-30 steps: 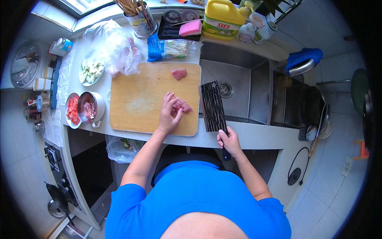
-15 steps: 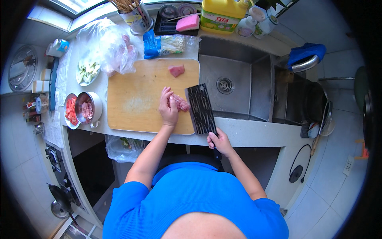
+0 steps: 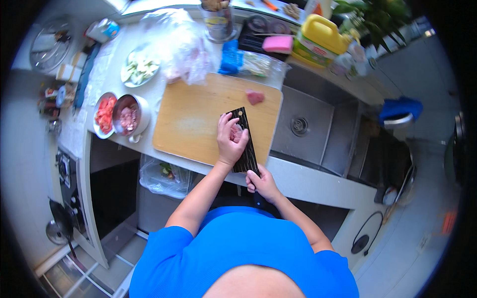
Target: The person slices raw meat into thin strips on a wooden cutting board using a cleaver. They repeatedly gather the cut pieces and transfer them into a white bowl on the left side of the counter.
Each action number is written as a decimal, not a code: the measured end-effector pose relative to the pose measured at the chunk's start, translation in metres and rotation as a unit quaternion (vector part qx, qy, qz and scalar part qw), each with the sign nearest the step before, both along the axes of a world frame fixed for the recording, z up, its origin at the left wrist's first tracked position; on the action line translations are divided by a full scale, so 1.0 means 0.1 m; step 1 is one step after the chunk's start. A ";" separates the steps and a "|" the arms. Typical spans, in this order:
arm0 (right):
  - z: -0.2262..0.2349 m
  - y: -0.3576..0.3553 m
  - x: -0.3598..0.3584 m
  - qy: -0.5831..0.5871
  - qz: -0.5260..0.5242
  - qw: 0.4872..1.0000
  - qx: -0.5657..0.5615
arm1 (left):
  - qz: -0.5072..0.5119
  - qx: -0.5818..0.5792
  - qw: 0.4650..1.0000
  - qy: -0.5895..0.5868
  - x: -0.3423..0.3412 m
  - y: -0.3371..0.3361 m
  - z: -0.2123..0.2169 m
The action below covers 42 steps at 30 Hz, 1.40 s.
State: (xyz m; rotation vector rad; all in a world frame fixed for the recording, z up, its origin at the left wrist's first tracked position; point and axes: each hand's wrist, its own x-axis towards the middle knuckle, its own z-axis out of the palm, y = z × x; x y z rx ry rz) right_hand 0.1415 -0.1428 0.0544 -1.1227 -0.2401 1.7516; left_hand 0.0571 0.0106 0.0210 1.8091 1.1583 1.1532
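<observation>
My right hand (image 3: 264, 185) grips the handle of a dark, mottled cleaver (image 3: 248, 154), its blade lying tilted over the right part of the wooden cutting board (image 3: 191, 121). Against the blade my left hand (image 3: 231, 149) is cupped, fingers curled round chopped meat (image 3: 236, 132). Some of that meat is hidden under the fingers. Farther back on the board lies a single chunk of raw meat (image 3: 255, 97), untouched. Left of the board a metal cup (image 3: 143, 113) holds cut meat, beside a white dish with diced red pieces (image 3: 104, 115).
A plate of pale green slices (image 3: 141, 68) and a clear plastic bag (image 3: 179, 47) stand behind the board. A blue-ended packet (image 3: 248, 62), pink sponge (image 3: 278, 44) and yellow jug (image 3: 322, 40) line the back. The steel sink (image 3: 310, 107) adjoins on the right.
The cleaver has moved left from beside the chopped meat to against it, with my left hand now holding the meat to the blade. The whole view has turned slightly.
</observation>
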 end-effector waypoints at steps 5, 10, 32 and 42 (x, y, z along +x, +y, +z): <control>0.38 0.70 -0.32 0.052 0.101 0.992 0.057 | 0.067 0.081 0.989 0.102 -0.71 0.53 0.50; 0.69 1.59 -0.90 0.065 0.206 0.971 0.106 | 0.183 0.137 0.961 0.157 -1.68 1.26 0.86; 1.18 1.13 0.50 -0.092 0.138 0.986 0.034 | 0.108 0.012 0.915 0.387 -2.96 2.25 0.26; 1.21 0.16 0.85 -0.034 -0.227 0.973 0.034 | -0.098 -0.034 0.982 0.160 -1.20 1.34 0.95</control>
